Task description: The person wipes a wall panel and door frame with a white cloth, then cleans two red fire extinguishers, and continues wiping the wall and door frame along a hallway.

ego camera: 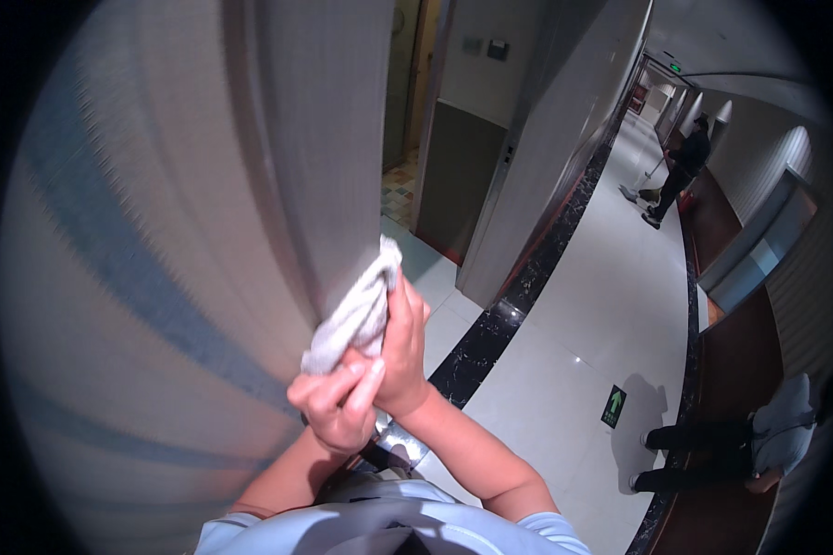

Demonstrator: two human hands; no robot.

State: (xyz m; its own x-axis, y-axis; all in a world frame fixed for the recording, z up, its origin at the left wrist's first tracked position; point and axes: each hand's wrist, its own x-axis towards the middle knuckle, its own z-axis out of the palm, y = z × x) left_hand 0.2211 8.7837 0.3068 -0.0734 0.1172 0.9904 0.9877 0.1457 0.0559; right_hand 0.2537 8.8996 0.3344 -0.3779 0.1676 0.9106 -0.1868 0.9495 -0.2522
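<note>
A folded white cloth (pixel 354 312) lies between my hands and the metal door frame (pixel 319 139), its upper end at the frame's edge. My right hand (pixel 406 340) presses the cloth from the right, fingers pointing up along it. Lower and to the left, my left hand (pixel 340 402) is curled at the cloth's bottom end, its fingertips close to my right palm. Whether the left fingers grip the cloth or only touch it is hard to tell. Left of the frame stands a wall surface (pixel 146 208) with blue-grey bands.
Beyond the doorway is a tiled floor (pixel 399 191). A black marble border (pixel 527 281) edges the corridor floor (pixel 576 312), which bears a green arrow sign (pixel 614 406). One person (pixel 780 430) is at the lower right; another (pixel 690 163) holds a long-handled tool farther down the corridor.
</note>
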